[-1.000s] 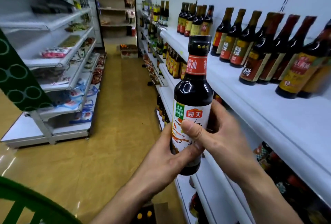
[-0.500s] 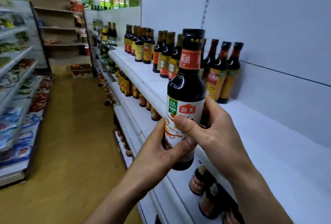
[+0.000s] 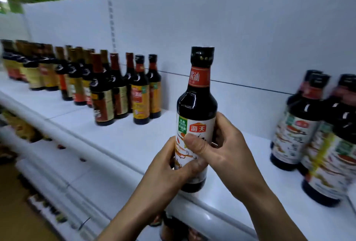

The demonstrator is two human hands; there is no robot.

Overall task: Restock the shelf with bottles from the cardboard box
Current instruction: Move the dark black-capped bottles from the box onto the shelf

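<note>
A dark soy sauce bottle (image 3: 197,105) with a black cap, red neck band and white label is held upright above the front edge of the white shelf (image 3: 125,140). My left hand (image 3: 173,167) wraps its lower body from the left. My right hand (image 3: 221,148) grips it from the right, thumb across the label. Matching white-label bottles (image 3: 300,125) stand on the shelf at the right. The cardboard box is out of view.
Several brown and orange-label bottles (image 3: 107,86) stand in rows on the shelf's left part. A white back panel (image 3: 231,38) rises behind. Lower shelves (image 3: 57,173) with more bottles run beneath, and the tan floor shows at bottom left.
The view has swung right from the aisle to face the shelf. The bottle, still in both hands, is now over the shelf's bare stretch, and the white-label bottles have come into view at right.
</note>
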